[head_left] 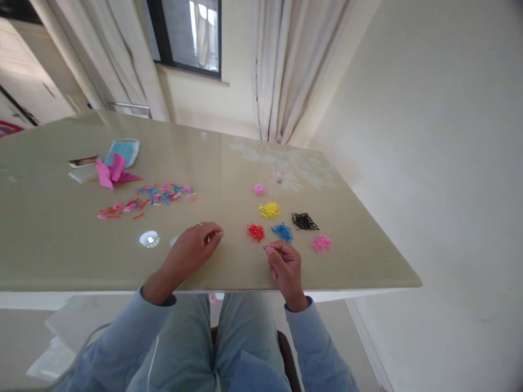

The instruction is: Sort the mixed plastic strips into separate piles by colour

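Note:
My left hand (pixel 196 245) rests on the table with fingers curled and thumb meeting the fingertips; anything in that pinch is hidden. Thumb and forefinger of my right hand (pixel 285 267) are pressed together near the table's front edge, and what they hold, if anything, is too small to make out. Just beyond the right hand lie small piles of what look like tiny rubber bands: a red pile (pixel 256 233), a blue pile (pixel 283 232), a yellow pile (pixel 269 209), a black pile (pixel 304 221) and a pink pile (pixel 321 244).
Mixed red, pink and blue pieces (pixel 159 195) are scattered at the left. Behind them sit a folded pink paper (pixel 112 171), a blue face mask (pixel 123 152) and a clear packet (pixel 84 173). A small pink ring-shaped object (pixel 259 189) stands beyond the yellow pile. A wall borders the table's right.

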A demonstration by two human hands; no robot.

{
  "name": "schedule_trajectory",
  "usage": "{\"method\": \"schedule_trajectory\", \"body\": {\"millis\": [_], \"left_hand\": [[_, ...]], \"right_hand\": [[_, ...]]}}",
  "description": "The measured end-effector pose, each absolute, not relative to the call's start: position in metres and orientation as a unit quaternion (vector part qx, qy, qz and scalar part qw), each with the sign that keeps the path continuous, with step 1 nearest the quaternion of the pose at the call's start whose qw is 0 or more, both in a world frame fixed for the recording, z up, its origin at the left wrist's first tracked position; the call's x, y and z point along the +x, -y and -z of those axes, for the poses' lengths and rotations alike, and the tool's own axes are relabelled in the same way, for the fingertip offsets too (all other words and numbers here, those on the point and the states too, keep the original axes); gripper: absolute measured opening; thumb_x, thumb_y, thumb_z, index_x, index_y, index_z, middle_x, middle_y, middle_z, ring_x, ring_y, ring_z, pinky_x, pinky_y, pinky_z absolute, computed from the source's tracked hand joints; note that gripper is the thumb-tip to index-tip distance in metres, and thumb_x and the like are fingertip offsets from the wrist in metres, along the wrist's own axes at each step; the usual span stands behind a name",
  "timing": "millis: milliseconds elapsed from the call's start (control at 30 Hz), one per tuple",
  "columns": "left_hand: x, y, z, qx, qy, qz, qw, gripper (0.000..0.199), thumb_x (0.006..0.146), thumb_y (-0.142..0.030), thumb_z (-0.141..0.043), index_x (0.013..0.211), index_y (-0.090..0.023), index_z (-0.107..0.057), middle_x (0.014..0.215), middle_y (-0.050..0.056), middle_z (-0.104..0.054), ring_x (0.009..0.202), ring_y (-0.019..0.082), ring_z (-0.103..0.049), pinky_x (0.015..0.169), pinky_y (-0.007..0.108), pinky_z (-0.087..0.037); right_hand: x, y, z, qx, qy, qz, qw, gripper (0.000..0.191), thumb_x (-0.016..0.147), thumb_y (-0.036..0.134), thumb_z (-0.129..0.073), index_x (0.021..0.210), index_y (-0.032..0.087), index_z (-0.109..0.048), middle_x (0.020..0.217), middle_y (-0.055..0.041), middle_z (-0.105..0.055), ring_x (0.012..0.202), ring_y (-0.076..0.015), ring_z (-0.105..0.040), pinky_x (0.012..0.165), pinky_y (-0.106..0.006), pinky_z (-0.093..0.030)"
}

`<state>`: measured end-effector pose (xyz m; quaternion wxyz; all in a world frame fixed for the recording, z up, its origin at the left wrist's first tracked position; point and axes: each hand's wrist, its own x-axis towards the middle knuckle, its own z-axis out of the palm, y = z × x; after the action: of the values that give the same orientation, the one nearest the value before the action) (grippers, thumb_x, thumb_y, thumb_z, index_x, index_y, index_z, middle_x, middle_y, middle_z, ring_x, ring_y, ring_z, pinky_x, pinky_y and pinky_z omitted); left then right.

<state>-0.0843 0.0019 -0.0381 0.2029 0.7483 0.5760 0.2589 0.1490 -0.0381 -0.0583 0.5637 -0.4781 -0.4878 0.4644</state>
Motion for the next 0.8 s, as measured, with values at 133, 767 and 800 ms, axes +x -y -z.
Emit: {"method": "schedule_trajectory", "body": {"millis": [133,767,800], "left_hand": [[-0.122,0.012,0.06,0.702,-0.594,-0.33,0.214,0.026,0.088,-0.037,-0.047,0.098,-0.021,-0.064,0.089,0.006,-0.068,0.075,0.019,-0.062,0.076,0.032,-0.049],[-0.156,0.024,0.067,0.59,-0.532,-0.512,0.328,0.019,0.087,-0.03,-0.054,0.087,-0.019,-0.07,0.083,0.004,-0.071,0.076,0.016,-0.063,0.072,0.028,-0.049],[-0.156,0.024,0.068,0.578,-0.53,-0.524,0.331,0.019,0.087,-0.031,-0.055,0.087,-0.019,-0.07,0.083,0.004,-0.071,0.075,0.016,-0.063,0.072,0.028,-0.049]], "right_hand": [[0.143,0.035,0.053,-0.504,0.513,-0.43,0.546,0.032,0.08,0.05,-0.07,0.074,0.019,-0.065,0.043,0.0092,-0.041,0.033,-0.0053,-0.03,0.032,-0.018,-0.02],[-0.036,-0.089,0.005,-0.469,0.829,-0.248,0.177,0.031,0.088,0.029,-0.052,0.112,0.017,-0.067,0.072,0.0016,-0.068,0.055,-0.0097,-0.059,0.057,-0.021,-0.048],[-0.045,-0.097,0.008,-0.473,0.839,-0.217,0.16,0.03,0.086,0.027,-0.056,0.111,0.017,-0.069,0.075,0.0002,-0.07,0.063,-0.0115,-0.062,0.064,-0.022,-0.049]]}}
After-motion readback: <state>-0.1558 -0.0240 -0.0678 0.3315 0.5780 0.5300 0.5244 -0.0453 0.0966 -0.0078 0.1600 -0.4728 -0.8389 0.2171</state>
